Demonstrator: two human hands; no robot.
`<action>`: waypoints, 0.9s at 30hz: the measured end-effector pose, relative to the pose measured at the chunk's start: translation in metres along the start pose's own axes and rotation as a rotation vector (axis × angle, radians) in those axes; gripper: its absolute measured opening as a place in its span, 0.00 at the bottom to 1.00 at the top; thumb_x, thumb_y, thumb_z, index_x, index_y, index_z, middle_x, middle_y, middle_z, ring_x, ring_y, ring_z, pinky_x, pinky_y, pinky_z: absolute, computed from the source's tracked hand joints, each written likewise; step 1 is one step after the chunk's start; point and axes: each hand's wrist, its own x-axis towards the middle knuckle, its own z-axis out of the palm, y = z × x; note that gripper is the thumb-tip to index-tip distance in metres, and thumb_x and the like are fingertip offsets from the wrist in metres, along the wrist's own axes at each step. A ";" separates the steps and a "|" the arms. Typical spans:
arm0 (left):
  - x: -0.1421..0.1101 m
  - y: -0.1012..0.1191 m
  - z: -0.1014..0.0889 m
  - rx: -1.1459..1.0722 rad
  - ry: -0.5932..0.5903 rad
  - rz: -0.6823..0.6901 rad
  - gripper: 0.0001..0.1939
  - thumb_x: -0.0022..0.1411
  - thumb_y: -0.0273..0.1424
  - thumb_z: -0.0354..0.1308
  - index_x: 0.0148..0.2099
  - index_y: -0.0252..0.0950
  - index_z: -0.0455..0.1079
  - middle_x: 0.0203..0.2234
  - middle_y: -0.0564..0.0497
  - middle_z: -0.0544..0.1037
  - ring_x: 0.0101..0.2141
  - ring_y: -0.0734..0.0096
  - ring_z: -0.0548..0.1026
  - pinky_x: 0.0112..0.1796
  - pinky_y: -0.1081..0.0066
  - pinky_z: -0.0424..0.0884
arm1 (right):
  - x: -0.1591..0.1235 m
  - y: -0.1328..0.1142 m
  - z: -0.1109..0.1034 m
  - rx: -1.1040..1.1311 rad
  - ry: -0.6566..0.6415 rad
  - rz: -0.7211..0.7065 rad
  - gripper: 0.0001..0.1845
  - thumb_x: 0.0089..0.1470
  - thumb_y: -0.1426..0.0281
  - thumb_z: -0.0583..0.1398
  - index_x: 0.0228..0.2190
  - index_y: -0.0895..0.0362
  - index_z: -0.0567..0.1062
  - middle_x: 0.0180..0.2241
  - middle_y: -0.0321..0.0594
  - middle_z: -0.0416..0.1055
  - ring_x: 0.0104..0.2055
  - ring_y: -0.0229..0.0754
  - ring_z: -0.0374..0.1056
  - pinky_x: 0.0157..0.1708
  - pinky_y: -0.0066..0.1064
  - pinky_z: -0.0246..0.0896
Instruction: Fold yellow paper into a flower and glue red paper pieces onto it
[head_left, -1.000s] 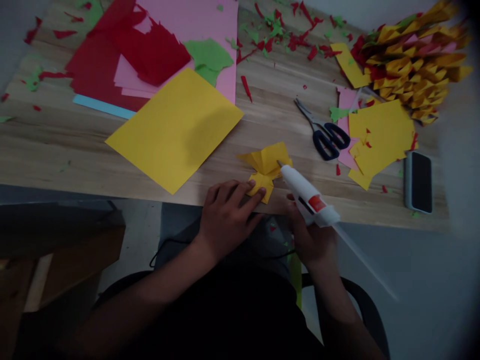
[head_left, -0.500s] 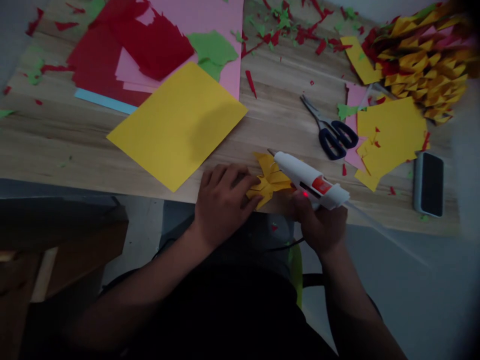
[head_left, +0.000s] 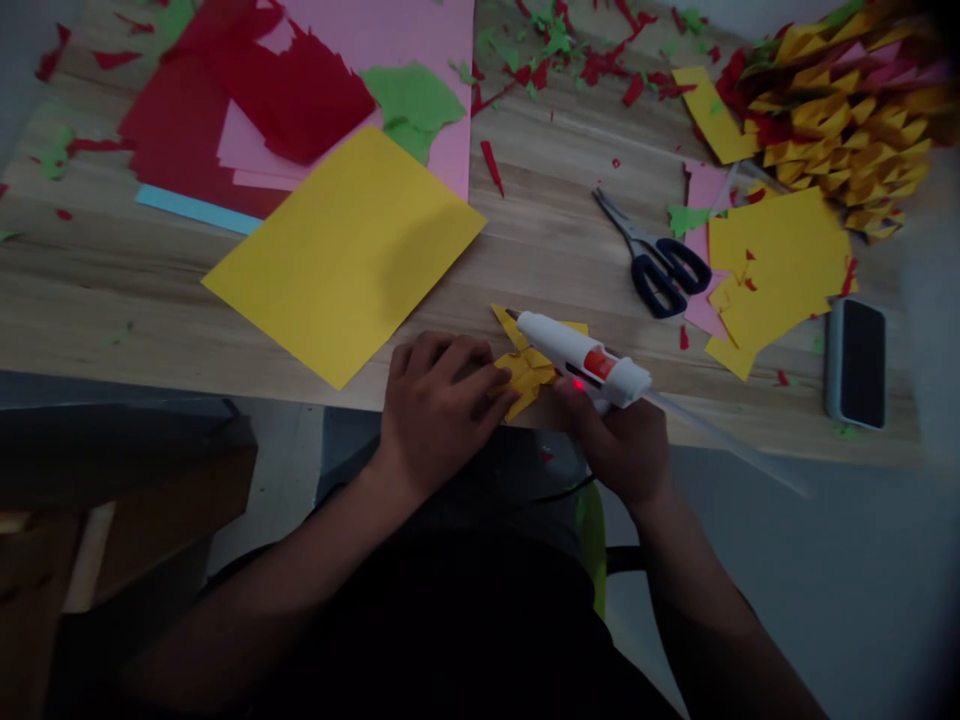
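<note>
My left hand (head_left: 439, 405) presses a small folded yellow paper piece (head_left: 529, 368) down at the near edge of the wooden table (head_left: 112, 290), fingers curled over it. My right hand (head_left: 622, 445) grips a white glue gun (head_left: 581, 358) with a red label and a lit red light. Its nozzle points left over the top of the yellow piece. A clear glue stick juts out of the gun's back toward the right.
A large yellow sheet (head_left: 345, 250) lies left of centre, with red, pink and green paper (head_left: 300, 90) behind it. Dark-handled scissors (head_left: 660, 265), yellow offcuts (head_left: 772, 270), a phone (head_left: 859, 365) and a spiky folded-paper heap (head_left: 832, 110) sit on the right. Scraps litter the back.
The glue gun has swung from pointing up at the piece's middle to lying flatter, its nozzle moved left across the piece. My left hand has stayed on the paper.
</note>
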 end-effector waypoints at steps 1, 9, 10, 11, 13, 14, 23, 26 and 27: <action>0.000 0.000 0.000 0.001 -0.003 -0.001 0.08 0.64 0.40 0.62 0.40 0.43 0.78 0.41 0.51 0.80 0.44 0.58 0.71 0.43 0.57 0.63 | 0.000 0.000 0.000 0.006 -0.007 -0.013 0.15 0.62 0.59 0.57 0.43 0.54 0.76 0.36 0.41 0.80 0.36 0.46 0.78 0.33 0.33 0.72; 0.000 0.000 0.000 0.002 0.001 -0.011 0.08 0.64 0.41 0.62 0.39 0.44 0.78 0.41 0.53 0.81 0.44 0.58 0.71 0.43 0.57 0.63 | -0.001 0.000 -0.002 -0.049 -0.022 -0.014 0.16 0.61 0.57 0.57 0.41 0.54 0.76 0.35 0.42 0.79 0.33 0.45 0.77 0.30 0.33 0.70; 0.000 0.000 0.000 0.003 0.000 -0.013 0.08 0.64 0.41 0.62 0.39 0.44 0.78 0.42 0.53 0.81 0.44 0.58 0.71 0.43 0.57 0.63 | -0.001 0.000 -0.002 -0.055 -0.020 -0.016 0.15 0.61 0.57 0.57 0.41 0.54 0.76 0.35 0.42 0.79 0.32 0.45 0.77 0.29 0.33 0.69; 0.000 0.000 0.000 0.003 -0.002 -0.016 0.08 0.64 0.40 0.62 0.39 0.44 0.78 0.42 0.53 0.81 0.44 0.58 0.71 0.43 0.57 0.63 | -0.001 0.000 -0.002 -0.064 -0.020 -0.020 0.15 0.61 0.57 0.57 0.40 0.54 0.76 0.34 0.42 0.79 0.32 0.45 0.76 0.29 0.33 0.69; 0.000 0.000 0.000 -0.002 -0.012 -0.019 0.07 0.64 0.40 0.62 0.40 0.44 0.77 0.42 0.52 0.80 0.45 0.58 0.71 0.44 0.56 0.63 | -0.001 -0.001 -0.001 -0.094 -0.026 -0.032 0.14 0.61 0.58 0.57 0.39 0.53 0.75 0.34 0.41 0.79 0.31 0.44 0.76 0.28 0.33 0.69; 0.000 0.000 0.001 -0.003 -0.015 -0.021 0.07 0.64 0.40 0.62 0.40 0.44 0.77 0.42 0.52 0.80 0.45 0.58 0.71 0.44 0.56 0.63 | -0.001 -0.002 -0.001 -0.116 -0.030 -0.036 0.13 0.61 0.58 0.57 0.39 0.53 0.75 0.33 0.40 0.78 0.30 0.43 0.76 0.28 0.32 0.68; -0.002 0.000 0.002 0.000 0.007 -0.014 0.07 0.64 0.40 0.62 0.39 0.44 0.77 0.41 0.52 0.81 0.45 0.58 0.71 0.44 0.56 0.63 | -0.005 -0.004 0.000 -0.144 -0.087 -0.063 0.11 0.61 0.60 0.57 0.40 0.52 0.74 0.34 0.39 0.77 0.30 0.42 0.74 0.27 0.31 0.65; -0.002 0.000 0.001 -0.003 0.007 -0.010 0.07 0.64 0.39 0.62 0.39 0.44 0.77 0.41 0.51 0.81 0.45 0.57 0.71 0.44 0.56 0.63 | -0.006 -0.003 0.001 -0.139 -0.089 -0.056 0.11 0.60 0.60 0.57 0.40 0.52 0.74 0.33 0.38 0.77 0.30 0.43 0.74 0.27 0.32 0.65; -0.002 0.000 0.001 -0.001 0.001 -0.008 0.07 0.64 0.39 0.62 0.39 0.44 0.77 0.42 0.51 0.80 0.45 0.57 0.71 0.44 0.56 0.63 | -0.006 -0.003 0.001 -0.130 -0.083 -0.048 0.11 0.60 0.60 0.58 0.41 0.52 0.74 0.33 0.38 0.78 0.31 0.44 0.75 0.27 0.32 0.66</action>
